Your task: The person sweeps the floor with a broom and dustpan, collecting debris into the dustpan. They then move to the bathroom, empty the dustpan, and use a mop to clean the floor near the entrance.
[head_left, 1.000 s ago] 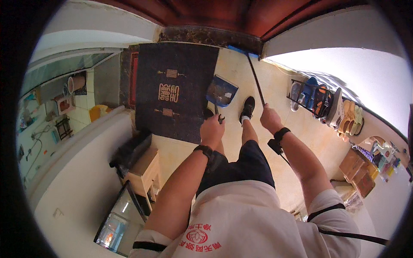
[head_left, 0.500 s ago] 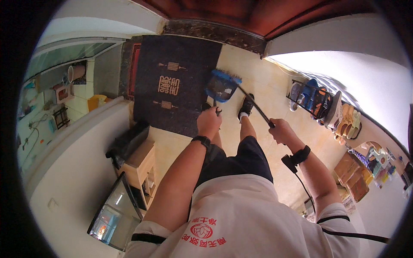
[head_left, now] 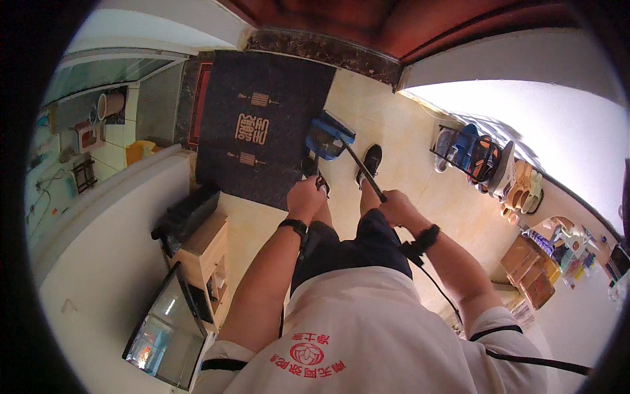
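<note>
Nearest, at the lower edge of the view: white shirt (head_left: 367,315), red print; dark shorts (head_left: 354,253). Left hand (head_left: 305,199): clenched around the handle of the dustpan (head_left: 321,146). Right hand (head_left: 401,210): wrapped around the dark pole of the broom (head_left: 363,164). Dustpan: blue, at the right edge of the mat (head_left: 282,92), just ahead of the feet; contact with the floor (head_left: 387,118) cannot be told. Broom: blue head at the dustpan's far right corner, pole slanting back to the hand. Mat: dark, pale motifs down its middle. Rack (head_left: 453,157): at the floor's right edge, bearing shoes (head_left: 505,174). Door (head_left: 407,33): red-brown, beyond the floor's far edge.
</note>
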Motion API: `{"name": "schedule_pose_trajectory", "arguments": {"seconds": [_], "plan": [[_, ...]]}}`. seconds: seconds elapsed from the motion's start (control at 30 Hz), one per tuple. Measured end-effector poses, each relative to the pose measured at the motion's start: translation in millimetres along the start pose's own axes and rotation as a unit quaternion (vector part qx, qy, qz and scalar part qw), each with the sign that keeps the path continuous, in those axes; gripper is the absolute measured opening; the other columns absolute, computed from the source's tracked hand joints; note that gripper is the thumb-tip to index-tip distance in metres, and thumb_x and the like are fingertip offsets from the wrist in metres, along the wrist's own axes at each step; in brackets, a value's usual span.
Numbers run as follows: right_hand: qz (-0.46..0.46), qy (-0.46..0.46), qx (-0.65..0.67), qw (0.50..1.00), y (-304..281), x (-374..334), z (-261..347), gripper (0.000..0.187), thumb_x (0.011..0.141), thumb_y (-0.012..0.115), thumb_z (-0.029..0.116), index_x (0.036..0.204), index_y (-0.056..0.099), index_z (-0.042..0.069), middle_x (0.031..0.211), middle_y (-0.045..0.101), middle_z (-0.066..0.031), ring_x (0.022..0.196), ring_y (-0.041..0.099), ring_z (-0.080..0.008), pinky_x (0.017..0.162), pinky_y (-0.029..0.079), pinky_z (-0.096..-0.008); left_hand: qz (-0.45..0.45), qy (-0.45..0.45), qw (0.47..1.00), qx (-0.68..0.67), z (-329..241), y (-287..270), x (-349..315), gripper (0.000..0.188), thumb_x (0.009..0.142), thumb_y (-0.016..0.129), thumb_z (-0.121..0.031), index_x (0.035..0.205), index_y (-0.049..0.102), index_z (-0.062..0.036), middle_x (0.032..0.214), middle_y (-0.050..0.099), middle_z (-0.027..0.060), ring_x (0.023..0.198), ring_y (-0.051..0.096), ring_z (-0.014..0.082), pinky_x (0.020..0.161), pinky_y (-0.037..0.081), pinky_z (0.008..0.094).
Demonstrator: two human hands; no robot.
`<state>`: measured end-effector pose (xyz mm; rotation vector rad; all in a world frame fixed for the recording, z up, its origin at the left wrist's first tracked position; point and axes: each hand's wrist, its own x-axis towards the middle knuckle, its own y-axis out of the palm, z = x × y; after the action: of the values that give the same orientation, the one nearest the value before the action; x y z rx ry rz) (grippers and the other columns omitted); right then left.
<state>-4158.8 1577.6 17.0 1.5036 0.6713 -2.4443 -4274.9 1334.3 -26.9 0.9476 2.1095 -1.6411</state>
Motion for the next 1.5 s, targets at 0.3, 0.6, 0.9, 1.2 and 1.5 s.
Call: {"name": "schedule_pose_trajectory", "arguments": {"seconds": [0.3, 0.6, 0.9, 1.2, 1.5], "plan": [[-0.046, 0.021, 0.009, 0.999, -38, 6, -18, 0.019, 0.084, 0.053, 0.006, 0.094, 0.061, -0.008, 0.063, 0.063, -0.0196, 0.048, 0.064, -0.0295, 0.045, 0.051, -0.04, -0.012, -0.01, 1.0, -0.024, 25, 13, -23, 0.031, 0.086, 0.065, -0.031, 0.109, 0.07, -0.0118, 0.097, 0.072, 0.0146, 0.093, 0.069, 0.035, 0.079, 0.055, 0.0456], [0.039, 0.02, -0.003, 0.999, 10, 25, 12, 0.016, 0.08, 0.059, 0.009, 0.08, 0.06, -0.007, 0.057, 0.062, -0.0171, 0.049, 0.065, -0.0264, 0.043, 0.051, -0.0388, -0.033, -0.033, 0.997, -0.056, 33, 25, -32, 0.028, 0.088, 0.065, -0.029, 0.109, 0.071, -0.0115, 0.098, 0.072, 0.0157, 0.091, 0.068, 0.0372, 0.077, 0.055, 0.0469], [-0.006, 0.012, -0.021, 1.0, -40, -14, 9, 0.014, 0.081, 0.052, 0.005, 0.083, 0.058, -0.007, 0.058, 0.06, -0.0176, 0.047, 0.064, -0.028, 0.043, 0.05, -0.0403, -0.04, -0.037, 0.996, -0.07, 44, 36, -41, 0.029, 0.087, 0.067, -0.029, 0.11, 0.071, -0.0117, 0.098, 0.072, 0.0158, 0.091, 0.068, 0.0366, 0.077, 0.055, 0.0464], [0.05, 0.005, -0.032, 0.998, 18, 43, 8, 0.016, 0.083, 0.053, 0.004, 0.083, 0.058, -0.01, 0.06, 0.063, -0.0194, 0.05, 0.066, -0.0286, 0.042, 0.051, -0.0388, -0.047, -0.044, 0.996, -0.057, 42, 47, -44, 0.031, 0.086, 0.065, -0.021, 0.117, 0.068, -0.0149, 0.094, 0.072, 0.0126, 0.089, 0.069, 0.0325, 0.076, 0.055, 0.0438], [0.089, 0.002, 0.097, 0.991, -55, -73, 35, 0.01, 0.087, 0.058, 0.008, 0.085, 0.057, -0.003, 0.058, 0.056, -0.0083, 0.042, 0.055, -0.0169, 0.039, 0.048, -0.0324, -0.08, -0.084, 0.986, -0.116, 52, 11, -67, 0.027, 0.086, 0.069, -0.029, 0.108, 0.072, -0.0121, 0.097, 0.072, 0.0154, 0.091, 0.068, 0.0371, 0.079, 0.055, 0.046]]}}
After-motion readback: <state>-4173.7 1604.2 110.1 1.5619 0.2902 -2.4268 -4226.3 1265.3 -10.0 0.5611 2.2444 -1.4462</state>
